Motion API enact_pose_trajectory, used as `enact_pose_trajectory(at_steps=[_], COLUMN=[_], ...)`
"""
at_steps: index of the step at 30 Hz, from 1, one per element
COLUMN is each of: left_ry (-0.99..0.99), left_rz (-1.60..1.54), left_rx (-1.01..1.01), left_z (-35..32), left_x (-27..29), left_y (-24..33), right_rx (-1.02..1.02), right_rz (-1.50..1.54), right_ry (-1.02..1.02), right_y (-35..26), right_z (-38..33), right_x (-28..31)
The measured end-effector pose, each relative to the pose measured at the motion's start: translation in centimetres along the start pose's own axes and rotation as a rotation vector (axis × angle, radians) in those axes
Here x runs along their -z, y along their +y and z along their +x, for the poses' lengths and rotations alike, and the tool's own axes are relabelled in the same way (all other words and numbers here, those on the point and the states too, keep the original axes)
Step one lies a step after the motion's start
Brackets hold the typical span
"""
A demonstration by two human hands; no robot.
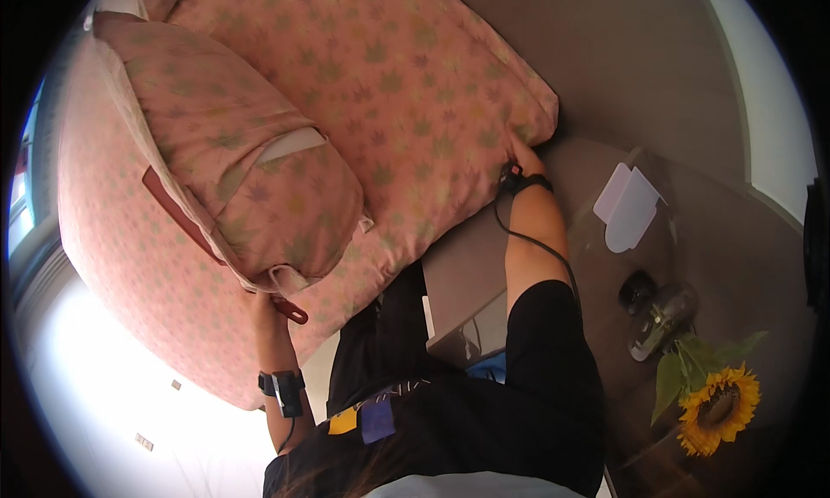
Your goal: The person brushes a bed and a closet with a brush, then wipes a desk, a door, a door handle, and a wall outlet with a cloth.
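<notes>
A pink duvet (pixel 406 92) with a faint leaf print fills the upper middle of the view. On it lies a pink pillow (pixel 251 169) with a dark red strip along its edge. My left hand (pixel 266 306), with a black wrist strap lower on the forearm, reaches up under the pillow's lower end; its fingers are closed on the fabric beside a dark red tab (pixel 292 310). My right hand (pixel 520 155), also strapped at the wrist with a cable running down the arm, grips the duvet's edge near its right corner. My fingertips are partly hidden in the fabric.
At the right stands a glass table (pixel 605 239) with white cards (pixel 628 206), a small dark object (pixel 638 289) and a glass vase (pixel 661 321) holding a sunflower (pixel 718 407). Brown floor (pixel 640 57) lies beyond. Bright white glare fills the lower left.
</notes>
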State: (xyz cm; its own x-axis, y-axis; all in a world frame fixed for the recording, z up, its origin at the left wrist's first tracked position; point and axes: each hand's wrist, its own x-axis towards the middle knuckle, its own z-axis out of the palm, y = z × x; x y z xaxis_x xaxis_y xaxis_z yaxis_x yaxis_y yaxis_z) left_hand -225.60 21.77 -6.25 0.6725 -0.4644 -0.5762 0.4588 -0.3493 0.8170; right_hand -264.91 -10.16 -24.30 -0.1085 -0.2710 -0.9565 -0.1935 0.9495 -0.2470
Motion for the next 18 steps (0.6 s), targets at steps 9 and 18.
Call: enact_pose_trajectory(at_steps=[9,18], left_ry=[-0.014,0.083], left_rz=[0.003,0.062], left_rx=[-0.035,0.003], left_z=[0.0,-0.8], left_x=[0.8,-1.3], left_y=[-1.2,0.2], right_rx=[0.249,1.383], right_rz=[-0.767,-1.155], right_ry=[0.023,0.118], right_y=[-2.3,-14.6], right_z=[0.3,1.5], right_x=[1.4,-6.0])
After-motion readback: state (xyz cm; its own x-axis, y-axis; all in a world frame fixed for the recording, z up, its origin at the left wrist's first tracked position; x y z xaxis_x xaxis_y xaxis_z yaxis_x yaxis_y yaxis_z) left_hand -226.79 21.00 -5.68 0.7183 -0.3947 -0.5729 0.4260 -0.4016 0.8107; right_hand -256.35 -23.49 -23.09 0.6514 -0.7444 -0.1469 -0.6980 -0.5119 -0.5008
